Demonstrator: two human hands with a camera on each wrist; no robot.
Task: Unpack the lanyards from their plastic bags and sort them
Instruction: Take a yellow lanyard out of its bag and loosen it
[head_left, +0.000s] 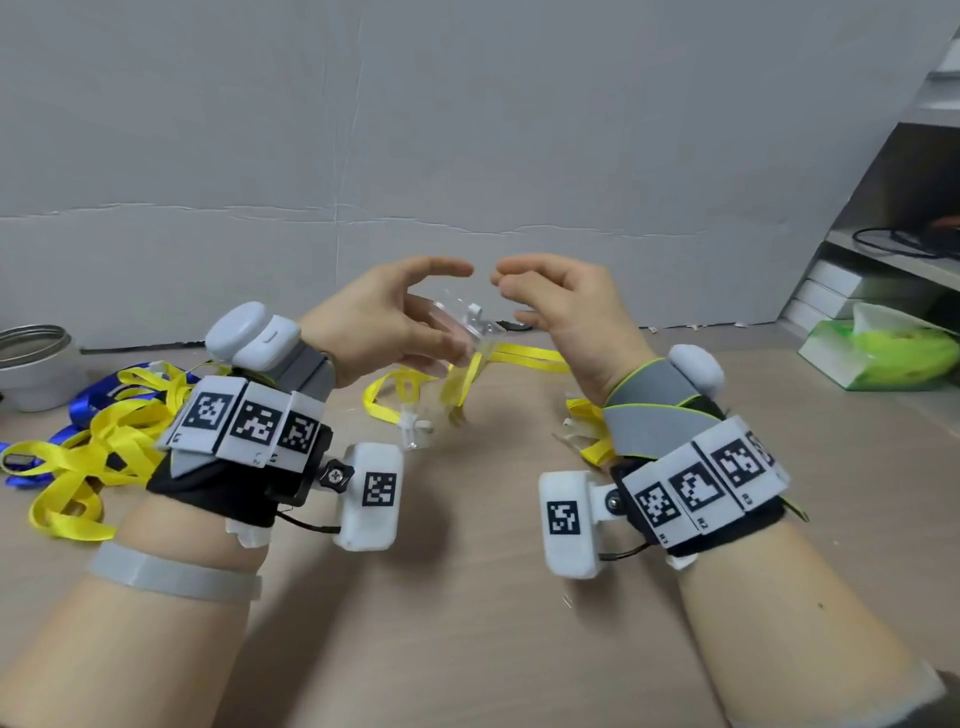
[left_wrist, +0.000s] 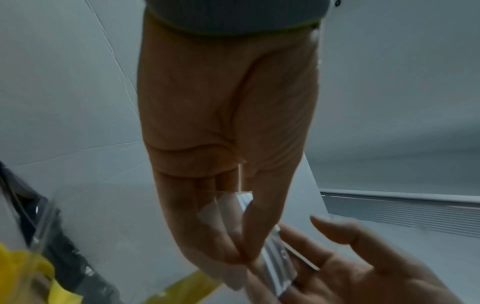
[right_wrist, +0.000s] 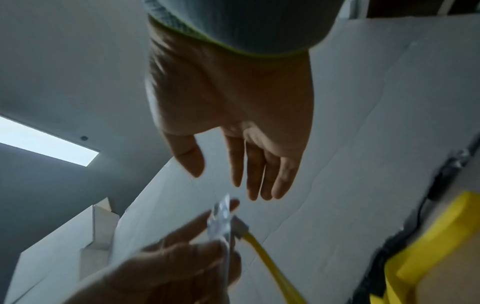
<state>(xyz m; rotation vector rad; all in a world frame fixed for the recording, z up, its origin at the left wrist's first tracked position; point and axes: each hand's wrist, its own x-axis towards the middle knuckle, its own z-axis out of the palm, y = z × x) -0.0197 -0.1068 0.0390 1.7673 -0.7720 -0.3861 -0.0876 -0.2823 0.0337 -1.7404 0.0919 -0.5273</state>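
Nearest my camera are the two forearms, each strapped with a tracking band, raised over the tan desk (head_left: 467, 623). Far left, a metal bowl (head_left: 31, 358) stands at the desk's edge, and just beside it I see a loose heap of yellow and blue lanyards (head_left: 88, 441), out of their bags.

My left hand (head_left: 384, 327) is lifted off the desk; its thumb and fingers pinch the top of a clear plastic bag (head_left: 470, 332) with a white clip and a yellow lanyard (head_left: 467, 382) inside, the strap hanging down towards the desk. In the left wrist view the pinch on the clear plastic is plain.

My right hand (head_left: 561, 306) hovers just beside the bag, fingers loosely curved and spread apart, holding nothing; I cannot tell whether a fingertip brushes the plastic. More yellow strap (head_left: 587, 415) lies under that wrist. Far right, a green tissue pack (head_left: 883, 353) sits near the shelves (head_left: 883, 254).
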